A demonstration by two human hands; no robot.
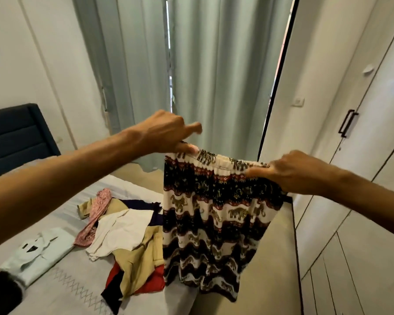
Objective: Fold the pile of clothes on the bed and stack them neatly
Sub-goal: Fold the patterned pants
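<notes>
1. Nearest the camera, the left forearm crosses from the lower left up toward the middle, ending in the left hand (166,133), which pinches one end of a waistband between thumb and fingers; its forefinger sticks out loosely above the cloth.
2. Opposite it, the right hand (291,170) grips the other end of the same waistband, fingers curled round the gathered edge.
3. Between the two hands hangs a pair of patterned shorts (212,214), dark and cream bands with tiger figures, held up in the air and stretched across at the top, the legs dangling free below both hands.
4. Below the left hand, on the bed (66,289), lies the unfolded pile of clothes (127,235): a white piece on top, a tan garment under it, a pink patterned strip toward the left forearm, dark navy cloth behind, and red and black cloth at the near end. The shorts hang just in front of the pile's right edge and hide part of it.
5. Under the left forearm, apart from the pile, a folded pale green shirt (35,258) lies flat on the bed.
6. Beyond both hands hang grey-green curtains (191,64); to the right of the right hand stands a white wardrobe (362,155) with a black handle, and behind the left forearm a dark blue headboard (16,135).
</notes>
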